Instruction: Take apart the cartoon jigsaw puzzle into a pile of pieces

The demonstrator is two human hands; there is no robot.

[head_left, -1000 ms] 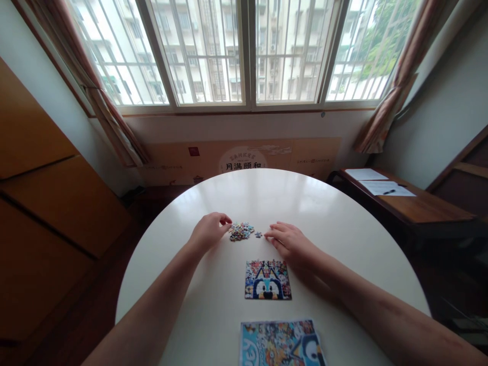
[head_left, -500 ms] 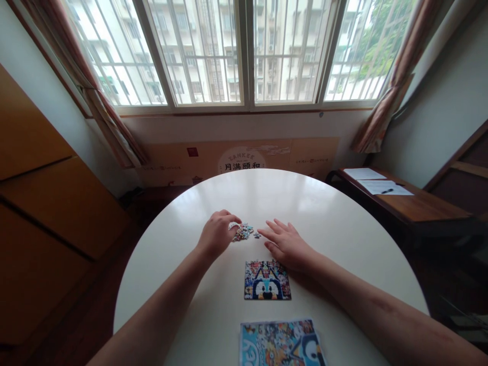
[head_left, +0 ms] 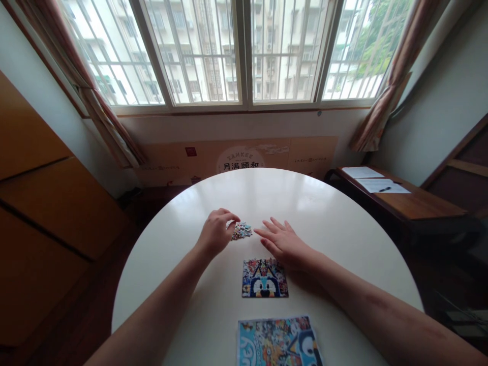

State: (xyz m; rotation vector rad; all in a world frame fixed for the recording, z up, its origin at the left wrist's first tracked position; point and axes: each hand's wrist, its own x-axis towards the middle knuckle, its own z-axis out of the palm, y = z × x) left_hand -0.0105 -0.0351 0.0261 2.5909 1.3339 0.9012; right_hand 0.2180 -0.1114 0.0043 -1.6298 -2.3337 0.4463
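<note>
My left hand (head_left: 217, 231) is at the left side of a small heap of loose jigsaw pieces (head_left: 243, 230). Its fingers curve over the heap's edge, thumb and index tips a little apart, with no piece visibly held. My right hand (head_left: 281, 243) lies palm down to the right of the heap, fingers spread and holding nothing; its fingertips are just short of the pieces. Nearer to me lies a partly assembled jigsaw puzzle (head_left: 265, 279) showing a blue cartoon dog, its upper edge uneven. The right wrist is close to its upper right corner.
A picture sheet (head_left: 278, 341) with the same dog lies on the round white table (head_left: 152, 284) at its near edge. Beyond the table, a wooden side bench (head_left: 423, 206) at the right holds papers (head_left: 383, 185) and a pen. A barred window and a printed cardboard panel (head_left: 163, 173) are behind.
A loose jigsaw piece lying between the heap and my right fingers is no longer seen apart there. Both hands keep nearly the same places; the whole view has shifted slightly.
</note>
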